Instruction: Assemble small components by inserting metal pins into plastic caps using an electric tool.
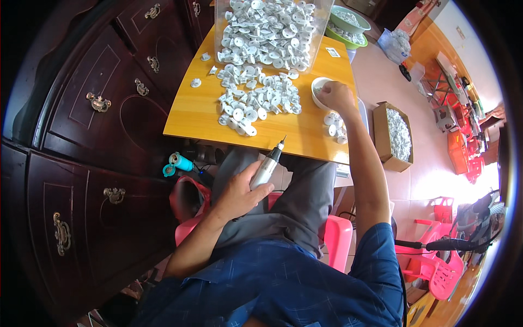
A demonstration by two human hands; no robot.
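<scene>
One silver electric screwdriver [267, 168] sits wrapped in my left hand [239, 193] by the table [182, 117], near side. Farther right, my right hand [336, 96] curls into a white bowl [315, 94]; I can't tell its hold.

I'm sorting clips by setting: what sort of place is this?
Probably a home room used for small-parts work: dark wooden drawers, a yellow table heaped with white parts.
</scene>
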